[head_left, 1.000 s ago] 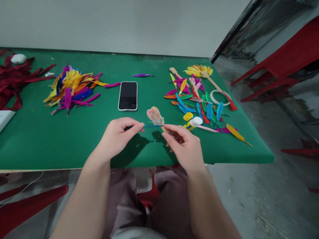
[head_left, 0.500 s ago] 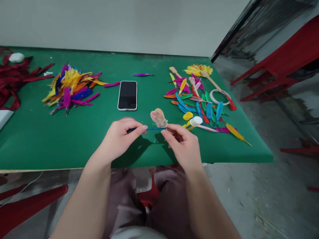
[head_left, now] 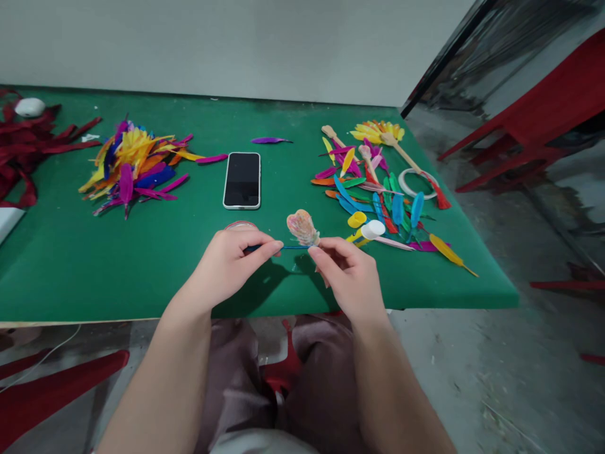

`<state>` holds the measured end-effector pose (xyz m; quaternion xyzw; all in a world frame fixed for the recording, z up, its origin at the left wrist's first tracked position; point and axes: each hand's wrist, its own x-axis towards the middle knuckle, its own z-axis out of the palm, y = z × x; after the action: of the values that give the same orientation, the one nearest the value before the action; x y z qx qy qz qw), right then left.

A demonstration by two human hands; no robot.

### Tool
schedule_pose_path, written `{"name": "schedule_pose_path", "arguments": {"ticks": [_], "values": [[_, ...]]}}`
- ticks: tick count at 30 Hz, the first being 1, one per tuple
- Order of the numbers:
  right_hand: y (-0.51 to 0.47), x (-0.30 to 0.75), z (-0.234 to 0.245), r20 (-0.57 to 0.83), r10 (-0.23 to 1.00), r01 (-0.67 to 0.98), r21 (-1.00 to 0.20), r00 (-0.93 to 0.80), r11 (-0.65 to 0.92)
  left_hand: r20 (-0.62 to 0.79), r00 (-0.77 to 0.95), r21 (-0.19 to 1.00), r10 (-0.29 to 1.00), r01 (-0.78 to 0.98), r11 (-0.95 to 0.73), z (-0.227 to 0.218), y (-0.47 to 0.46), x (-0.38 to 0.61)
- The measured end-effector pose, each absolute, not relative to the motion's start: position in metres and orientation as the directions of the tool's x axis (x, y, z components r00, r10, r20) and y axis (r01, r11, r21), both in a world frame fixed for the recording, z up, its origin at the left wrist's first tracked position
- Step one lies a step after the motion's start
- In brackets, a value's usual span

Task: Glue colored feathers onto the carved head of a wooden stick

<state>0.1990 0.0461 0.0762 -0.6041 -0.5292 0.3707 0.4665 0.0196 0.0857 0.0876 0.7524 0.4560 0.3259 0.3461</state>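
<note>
My left hand (head_left: 241, 268) is closed, pinching a thin blue cord (head_left: 297, 247) between thumb and finger. The cord runs taut across to my right hand (head_left: 352, 271), at the base of a small heart-shaped piece (head_left: 302, 227) mottled pink and orange. My right fingertips are closed around that base, where the cord meets it. Its lower part is hidden by my fingers. Behind my left hand shows part of a round, red-rimmed thing (head_left: 241, 225). Just beyond my right hand lies a white and yellow bottle (head_left: 368, 232), its yellow cap (head_left: 356, 219) apart from it.
On the green table (head_left: 118, 265) lie a black-screened phone (head_left: 242, 181), a heap of coloured feathers (head_left: 137, 164) and dark red ribbons (head_left: 28, 142). Loose feathers (head_left: 352, 203), a yellow feather fan (head_left: 377, 133) and a white ring (head_left: 404, 183) are at the right. A red chair (head_left: 534, 110) stands beyond.
Both hands stay in nearly the same place. My left fingertips have shifted slightly right, and the heart-shaped piece sits a little lower; the visible cord between the hands is shorter.
</note>
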Motion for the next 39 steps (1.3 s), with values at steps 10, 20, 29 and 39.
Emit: {"name": "schedule_pose_path", "arguments": {"ticks": [10, 20, 29, 39], "values": [[0.0469, 0.1992, 0.078, 0.024, 0.985, 0.277, -0.961, 0.169, -0.024, 0.185, 0.377, 0.812, 0.907, 0.462, -0.357, 0.0868, 0.086, 0.0199], [0.0473, 0.1995, 0.0774, 0.005, 0.987, 0.249, -0.968, 0.161, -0.036, 0.176, 0.391, 0.795, 0.903, 0.485, -0.365, 0.0877, 0.0855, 0.0204], [0.0462, 0.2012, 0.0777, -0.003, 0.992, 0.227, -0.973, 0.124, -0.032, 0.176, 0.395, 0.797, 0.902, 0.48, -0.366, 0.0863, 0.0849, 0.0199], [0.0458, 0.2037, 0.0789, -0.045, 0.994, 0.219, -0.973, 0.101, -0.067, 0.185, 0.421, 0.781, 0.888, 0.485, -0.393, 0.0853, 0.0864, 0.022]]}}
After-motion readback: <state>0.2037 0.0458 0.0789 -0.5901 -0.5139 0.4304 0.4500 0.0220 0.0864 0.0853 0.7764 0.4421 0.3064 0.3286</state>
